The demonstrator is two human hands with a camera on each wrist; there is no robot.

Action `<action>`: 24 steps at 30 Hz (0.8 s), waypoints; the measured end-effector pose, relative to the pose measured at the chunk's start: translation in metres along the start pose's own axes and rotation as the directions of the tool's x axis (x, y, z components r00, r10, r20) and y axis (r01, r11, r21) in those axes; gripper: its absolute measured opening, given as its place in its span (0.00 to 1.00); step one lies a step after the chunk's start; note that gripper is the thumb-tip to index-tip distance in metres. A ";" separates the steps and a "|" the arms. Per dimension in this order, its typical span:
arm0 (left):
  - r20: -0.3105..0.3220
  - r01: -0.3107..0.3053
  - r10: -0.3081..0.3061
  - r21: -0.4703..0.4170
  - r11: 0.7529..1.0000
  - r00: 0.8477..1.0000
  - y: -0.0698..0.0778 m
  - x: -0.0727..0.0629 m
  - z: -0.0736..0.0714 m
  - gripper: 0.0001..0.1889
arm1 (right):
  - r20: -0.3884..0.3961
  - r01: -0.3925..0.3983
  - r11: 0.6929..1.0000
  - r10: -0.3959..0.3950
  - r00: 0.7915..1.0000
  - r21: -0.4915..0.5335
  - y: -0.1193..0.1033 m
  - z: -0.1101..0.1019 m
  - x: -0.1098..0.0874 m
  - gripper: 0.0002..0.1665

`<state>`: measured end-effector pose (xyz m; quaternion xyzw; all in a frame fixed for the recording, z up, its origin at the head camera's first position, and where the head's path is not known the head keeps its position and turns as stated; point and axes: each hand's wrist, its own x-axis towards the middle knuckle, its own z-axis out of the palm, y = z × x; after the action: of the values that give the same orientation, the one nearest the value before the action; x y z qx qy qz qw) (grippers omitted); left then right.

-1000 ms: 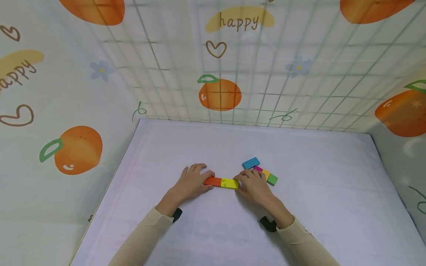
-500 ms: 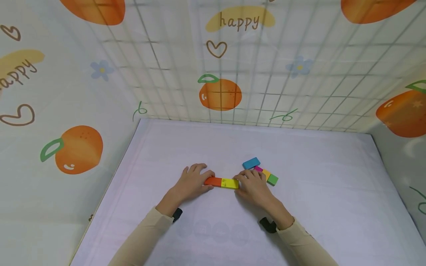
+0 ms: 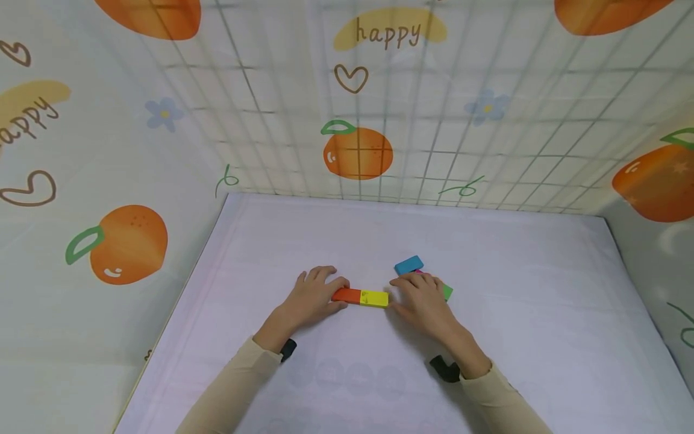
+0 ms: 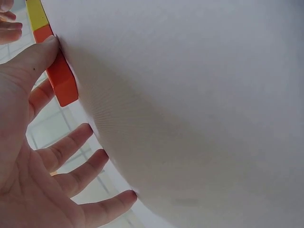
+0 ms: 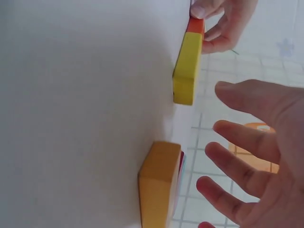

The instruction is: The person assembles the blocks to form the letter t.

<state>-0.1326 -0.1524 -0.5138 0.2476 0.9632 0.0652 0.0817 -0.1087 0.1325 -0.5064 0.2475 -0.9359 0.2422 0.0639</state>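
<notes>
An orange-red block (image 3: 347, 295) and a yellow block (image 3: 375, 299) lie end to end in a row on the white table. My left hand (image 3: 311, 297) pinches the orange-red block between thumb and index finger, its other fingers spread with tips at the tabletop. Just right of the yellow block's free end is my right hand (image 3: 423, 303), which holds nothing. In the right wrist view its fingers (image 5: 247, 142) are spread, apart from that block. Below them in that view stands a yellow-orange block (image 5: 159, 166), hidden by the hand in the head view.
Beyond my right hand lies a blue block (image 3: 409, 265). A green block (image 3: 447, 292) shows past the hand's right side, and a sliver of a magenta block peeks out above it. A patterned cloth wall (image 3: 271, 138) rises behind the table (image 3: 515, 301).
My right hand has let go of the yellow block and shifted slightly right, now covering the yellow-orange block. The left hand and the two-block row have stayed in place.
</notes>
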 end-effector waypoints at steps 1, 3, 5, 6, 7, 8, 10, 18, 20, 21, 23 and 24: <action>-0.001 0.001 -0.001 -0.002 1.000 1.000 0.000 0.000 0.000 0.22 | -0.010 0.000 1.000 0.000 1.000 0.006 0.001 -0.001 -0.001 0.26; -0.004 0.002 -0.002 -0.004 1.000 1.000 0.000 0.000 0.000 0.22 | -0.028 -0.008 1.000 0.008 1.000 0.015 0.002 -0.004 -0.002 0.26; -0.006 0.001 -0.001 -0.006 1.000 1.000 -0.001 0.001 0.001 0.22 | -0.040 -0.026 0.999 0.027 0.999 0.027 0.003 -0.007 -0.004 0.26; -0.009 0.000 0.000 -0.007 1.000 1.000 -0.001 0.001 0.001 0.22 | -0.043 -0.037 0.999 0.038 0.998 0.033 0.004 -0.009 -0.005 0.26; -0.011 -0.001 0.001 -0.008 1.000 1.000 -0.001 0.001 0.001 0.22 | -0.044 -0.050 0.998 0.052 0.998 0.037 0.004 -0.010 -0.006 0.25; -0.013 -0.002 0.002 -0.007 1.000 1.000 -0.001 0.001 0.001 0.22 | -0.045 -0.065 0.997 0.067 0.997 0.040 0.005 -0.011 -0.007 0.25; -0.013 -0.004 0.003 -0.009 1.000 1.000 -0.002 0.001 0.001 0.22 | -0.041 -0.095 0.994 0.097 0.994 0.049 0.006 -0.014 -0.009 0.25; 0.005 0.009 -0.009 -0.026 1.000 1.000 -0.001 0.001 0.001 0.22 | -0.061 -0.133 0.989 0.137 0.989 0.064 0.016 -0.016 -0.015 0.25; 0.005 0.014 -0.014 -0.028 1.000 1.000 -0.001 0.001 0.001 0.22 | -0.068 -0.140 0.988 0.144 0.987 0.062 0.018 -0.016 -0.015 0.25; 0.010 0.020 -0.019 -0.026 0.999 1.000 0.000 0.001 0.001 0.22 | -0.069 -0.149 0.987 0.153 0.986 0.064 0.018 -0.017 -0.015 0.25; 0.009 0.022 -0.022 -0.030 0.999 1.000 0.000 0.001 0.001 0.22 | -0.076 -0.164 0.984 0.169 0.983 0.066 0.020 -0.017 -0.016 0.25; 0.010 0.024 -0.024 -0.032 0.999 1.000 0.000 0.001 0.001 0.22 | -0.078 -0.174 0.982 0.179 0.981 0.067 0.021 -0.017 -0.016 0.26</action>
<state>-0.1329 -0.1517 -0.5146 0.2348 0.9646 0.0787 0.0911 -0.1056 0.1636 -0.5040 0.1550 -0.9430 0.2851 0.0741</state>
